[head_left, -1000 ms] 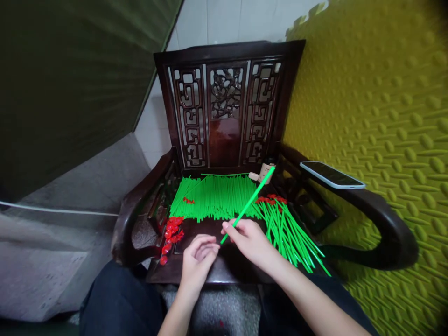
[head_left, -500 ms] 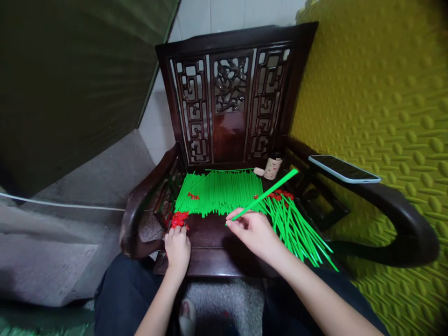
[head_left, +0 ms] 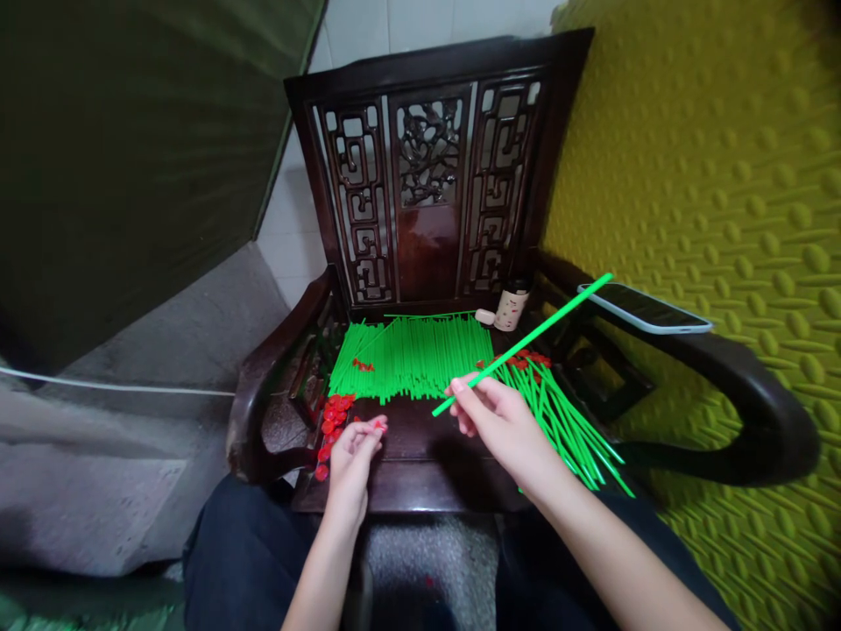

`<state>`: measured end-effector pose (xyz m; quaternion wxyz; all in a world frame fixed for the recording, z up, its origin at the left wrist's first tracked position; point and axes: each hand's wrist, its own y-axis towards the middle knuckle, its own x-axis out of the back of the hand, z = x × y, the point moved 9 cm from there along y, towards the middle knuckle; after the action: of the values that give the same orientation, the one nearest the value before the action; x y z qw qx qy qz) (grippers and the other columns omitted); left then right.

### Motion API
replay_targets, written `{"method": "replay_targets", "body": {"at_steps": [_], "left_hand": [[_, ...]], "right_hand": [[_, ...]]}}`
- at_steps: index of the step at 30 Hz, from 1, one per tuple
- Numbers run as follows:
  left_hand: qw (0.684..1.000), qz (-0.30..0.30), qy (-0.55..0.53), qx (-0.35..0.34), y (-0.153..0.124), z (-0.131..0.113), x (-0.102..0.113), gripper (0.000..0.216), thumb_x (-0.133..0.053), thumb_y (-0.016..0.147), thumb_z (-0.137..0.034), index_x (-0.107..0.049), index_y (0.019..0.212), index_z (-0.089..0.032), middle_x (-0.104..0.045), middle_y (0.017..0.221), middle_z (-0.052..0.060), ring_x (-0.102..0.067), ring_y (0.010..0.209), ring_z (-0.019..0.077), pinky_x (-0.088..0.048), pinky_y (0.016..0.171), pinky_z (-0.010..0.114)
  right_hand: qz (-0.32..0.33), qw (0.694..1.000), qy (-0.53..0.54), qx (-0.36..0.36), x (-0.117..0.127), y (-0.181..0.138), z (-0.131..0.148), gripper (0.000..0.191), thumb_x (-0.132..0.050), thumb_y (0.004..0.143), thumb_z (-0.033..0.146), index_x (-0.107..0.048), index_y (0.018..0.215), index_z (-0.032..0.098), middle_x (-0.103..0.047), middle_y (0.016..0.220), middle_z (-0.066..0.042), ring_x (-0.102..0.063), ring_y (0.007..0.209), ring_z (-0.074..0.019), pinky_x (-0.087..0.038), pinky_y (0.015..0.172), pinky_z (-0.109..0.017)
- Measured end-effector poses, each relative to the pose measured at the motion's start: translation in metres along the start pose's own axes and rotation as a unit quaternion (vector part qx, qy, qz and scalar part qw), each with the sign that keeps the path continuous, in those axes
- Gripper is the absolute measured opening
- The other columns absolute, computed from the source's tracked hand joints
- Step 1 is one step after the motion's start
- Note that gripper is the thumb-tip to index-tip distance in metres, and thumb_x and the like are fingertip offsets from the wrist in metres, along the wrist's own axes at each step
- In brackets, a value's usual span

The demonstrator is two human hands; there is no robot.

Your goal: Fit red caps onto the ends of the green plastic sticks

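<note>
Between the thumb and fingers of my right hand (head_left: 492, 416) is a green plastic stick (head_left: 539, 331), slanting up to the right. My left hand (head_left: 355, 460) pinches a small red plastic piece (head_left: 380, 426) at its fingertips, above the chair seat. Left of that hand lies a cluster of red plastic pieces (head_left: 329, 429) on the seat's edge. Behind both hands a broad layer of green sticks (head_left: 413, 355) covers the back of the seat. Beside my right hand, a bundle of green sticks with red ends (head_left: 575, 421) fans toward the front right.
The dark wooden chair (head_left: 430, 250) has a carved back and curved armrests. A phone (head_left: 647, 308) rests on the right armrest. A patterned cup (head_left: 511, 307) stands in the back right seat corner. A yellow padded panel (head_left: 723, 175) rises at right; a white cable (head_left: 118, 383) runs at left.
My left hand has come away from the red cluster, moving right with a red piece in its fingertips. My right hand has shifted slightly right with the green stick.
</note>
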<state>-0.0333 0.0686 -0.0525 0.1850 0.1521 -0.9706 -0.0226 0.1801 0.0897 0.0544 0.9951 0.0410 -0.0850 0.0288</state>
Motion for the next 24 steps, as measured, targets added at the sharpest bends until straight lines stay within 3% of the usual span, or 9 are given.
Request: {"method": "replay_targets", "body": {"at_steps": [1, 2, 4, 6, 8, 13, 24], "left_hand": [[0.998, 0.021, -0.054, 0.021, -0.007, -0.008, -0.007, 0.016, -0.049, 0.084, -0.031, -0.056, 0.08, -0.016, -0.069, 0.101, 0.013, -0.066, 0.092, 0.0198, -0.052, 0.073, 0.029], [0.972, 0.041, -0.208, 0.099, -0.015, -0.007, -0.016, 0.012, -0.055, 0.081, -0.027, -0.057, 0.08, -0.015, -0.069, 0.1, 0.014, -0.067, 0.09, 0.0189, -0.052, 0.071, 0.026], [0.876, 0.06, -0.425, 0.219, -0.033, -0.015, -0.033, 0.015, -0.065, 0.073, -0.018, -0.061, 0.088, -0.015, -0.071, 0.089, 0.01, -0.067, 0.078, 0.0138, -0.052, 0.066, 0.02], [0.811, 0.103, -0.515, 0.258, -0.046, -0.035, -0.046, 0.034, -0.068, 0.071, -0.01, -0.062, 0.104, -0.017, -0.071, 0.087, 0.007, -0.067, 0.072, 0.0104, -0.052, 0.066, 0.018], [0.778, 0.123, -0.549, 0.28, -0.053, -0.047, -0.052, 0.035, -0.069, 0.069, -0.006, -0.065, 0.103, -0.014, -0.071, 0.085, 0.007, -0.067, 0.072, 0.0099, -0.054, 0.069, 0.017], [0.744, 0.13, -0.574, 0.317, -0.058, -0.051, -0.057, 0.017, -0.07, 0.066, 0.0, -0.069, 0.079, -0.01, -0.07, 0.075, 0.005, -0.068, 0.067, 0.0099, -0.055, 0.065, 0.014], [0.723, 0.138, -0.592, 0.328, -0.06, -0.051, -0.066, 0.02, -0.082, 0.055, -0.008, -0.07, 0.071, -0.01, -0.07, 0.066, 0.005, -0.066, 0.059, 0.009, -0.055, 0.057, 0.012]], "right_hand": [[0.008, 0.999, 0.039, -0.021, -0.001, -0.003, -0.001, 0.035, -0.054, 0.082, 0.05, -0.058, 0.072, 0.017, -0.056, 0.059, 0.002, -0.051, 0.048, -0.0098, -0.042, 0.047, -0.022], [0.018, 0.995, 0.086, -0.044, -0.003, -0.007, -0.003, 0.033, -0.058, 0.081, 0.049, -0.058, 0.073, 0.017, -0.056, 0.059, 0.002, -0.052, 0.049, -0.0092, -0.044, 0.048, -0.021], [0.038, 0.979, 0.18, -0.087, -0.009, -0.016, -0.006, 0.028, -0.066, 0.076, 0.044, -0.06, 0.075, 0.017, -0.058, 0.064, 0.002, -0.057, 0.054, -0.0095, -0.048, 0.053, -0.022], [0.055, 0.963, 0.24, -0.106, -0.014, -0.025, -0.006, 0.024, -0.072, 0.072, 0.038, -0.06, 0.077, 0.018, -0.062, 0.072, 0.002, -0.062, 0.062, -0.0103, -0.052, 0.06, -0.023], [0.069, 0.955, 0.267, -0.11, -0.018, -0.031, -0.006, 0.022, -0.075, 0.07, 0.032, -0.061, 0.077, 0.018, -0.065, 0.077, 0.001, -0.064, 0.066, -0.0106, -0.053, 0.065, -0.023], [0.064, 0.956, 0.268, -0.097, -0.016, -0.035, -0.004, 0.021, -0.079, 0.066, 0.025, -0.062, 0.074, 0.016, -0.068, 0.074, 0.0, -0.066, 0.066, -0.0101, -0.053, 0.066, -0.021], [0.056, 0.961, 0.25, -0.102, -0.012, -0.034, -0.006, 0.024, -0.079, 0.065, 0.026, -0.057, 0.067, 0.017, -0.065, 0.071, 0.001, -0.064, 0.063, -0.0106, -0.052, 0.059, -0.02]]}}
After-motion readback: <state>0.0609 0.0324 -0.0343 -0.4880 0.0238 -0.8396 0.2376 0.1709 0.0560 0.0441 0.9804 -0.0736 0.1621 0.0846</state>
